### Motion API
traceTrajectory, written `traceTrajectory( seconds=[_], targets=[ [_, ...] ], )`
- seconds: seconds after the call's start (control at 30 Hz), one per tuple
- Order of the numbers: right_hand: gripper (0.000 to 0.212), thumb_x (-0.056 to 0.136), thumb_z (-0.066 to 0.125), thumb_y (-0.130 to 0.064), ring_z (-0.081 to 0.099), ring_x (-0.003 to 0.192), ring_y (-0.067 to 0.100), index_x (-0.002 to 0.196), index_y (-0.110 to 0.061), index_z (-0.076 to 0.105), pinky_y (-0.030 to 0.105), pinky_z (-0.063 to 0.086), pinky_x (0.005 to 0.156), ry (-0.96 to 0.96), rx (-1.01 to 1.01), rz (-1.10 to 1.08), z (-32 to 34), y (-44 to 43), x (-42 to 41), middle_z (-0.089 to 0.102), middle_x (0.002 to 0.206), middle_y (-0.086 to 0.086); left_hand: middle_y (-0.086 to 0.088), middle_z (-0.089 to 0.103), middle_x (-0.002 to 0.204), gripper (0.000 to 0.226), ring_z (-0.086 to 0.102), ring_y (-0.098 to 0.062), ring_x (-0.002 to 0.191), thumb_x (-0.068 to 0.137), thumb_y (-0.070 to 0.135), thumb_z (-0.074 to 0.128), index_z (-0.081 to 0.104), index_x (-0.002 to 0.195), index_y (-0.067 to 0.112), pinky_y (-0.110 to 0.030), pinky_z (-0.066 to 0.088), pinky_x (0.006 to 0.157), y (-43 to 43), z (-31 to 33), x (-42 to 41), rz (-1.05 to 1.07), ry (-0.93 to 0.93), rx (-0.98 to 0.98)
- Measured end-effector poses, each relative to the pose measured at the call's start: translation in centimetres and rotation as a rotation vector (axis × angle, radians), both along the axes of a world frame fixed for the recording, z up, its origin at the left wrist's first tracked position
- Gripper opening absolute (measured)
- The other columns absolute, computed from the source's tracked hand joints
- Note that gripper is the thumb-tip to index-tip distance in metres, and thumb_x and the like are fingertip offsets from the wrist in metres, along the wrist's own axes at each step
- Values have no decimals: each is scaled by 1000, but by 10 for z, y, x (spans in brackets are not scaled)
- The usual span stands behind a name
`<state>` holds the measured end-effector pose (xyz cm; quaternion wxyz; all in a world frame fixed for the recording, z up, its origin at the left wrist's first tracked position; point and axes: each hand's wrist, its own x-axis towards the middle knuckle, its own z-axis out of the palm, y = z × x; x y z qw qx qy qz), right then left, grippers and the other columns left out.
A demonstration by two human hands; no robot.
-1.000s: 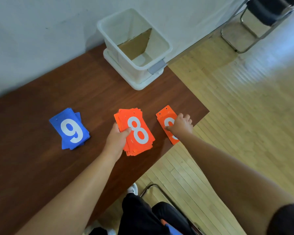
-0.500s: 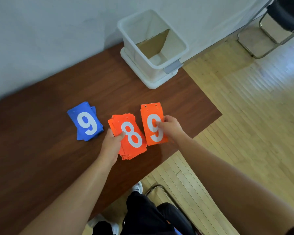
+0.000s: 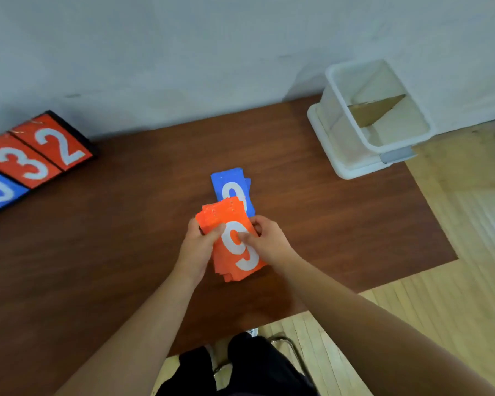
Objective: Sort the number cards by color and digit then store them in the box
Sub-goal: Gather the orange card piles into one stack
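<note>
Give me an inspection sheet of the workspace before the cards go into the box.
Surface: brown table, no spills or damage seen.
Job's things: orange cards stacked with a 9 on top, held in both grips. The blue cards lie flat behind them, partly hidden. The white box stands open at the far right corner with a cardboard divider inside; no cards seen in it.
Clutter: scoreboard at far left, showing 3 and 2.
Grips: left grip holds the stack's left edge, thumb on top. The right grip holds the right edge, thumb on the 9.
Cables: nothing seen.
Surroundings: wall behind, wood floor to the right, chair frame below.
</note>
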<state>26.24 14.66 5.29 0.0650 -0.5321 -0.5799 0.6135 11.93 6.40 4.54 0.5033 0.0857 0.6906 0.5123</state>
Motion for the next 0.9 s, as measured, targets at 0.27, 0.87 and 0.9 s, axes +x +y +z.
traceTrajectory(
  seconds=[0.27,0.87,0.9],
  targets=[
    [29,91,60,-19,64,90,31,120,-18,60,39,52,67,-161,846,586,5,-37,-81,65,105,5,6,67,108,49,64,-7,96,72,36,86,58,112,31,-27,49,85,-60,0,-103,-390,523,1],
    [20,87,65,-23,58,95,24,107,-26,67,44,42,83,-427,933,536,-43,-102,-152,60,98,-2,9,70,110,36,64,-1,105,82,8,78,57,105,25,-30,47,102,-119,-57,-196,-465,381,38],
    [18,89,64,-23,56,96,23,106,-28,66,43,40,83,-411,876,497,-45,-104,-154,59,98,-3,11,68,112,44,62,2,106,80,14,80,55,113,31,-22,45,100,-119,-53,-197,-491,354,65]
  ],
)
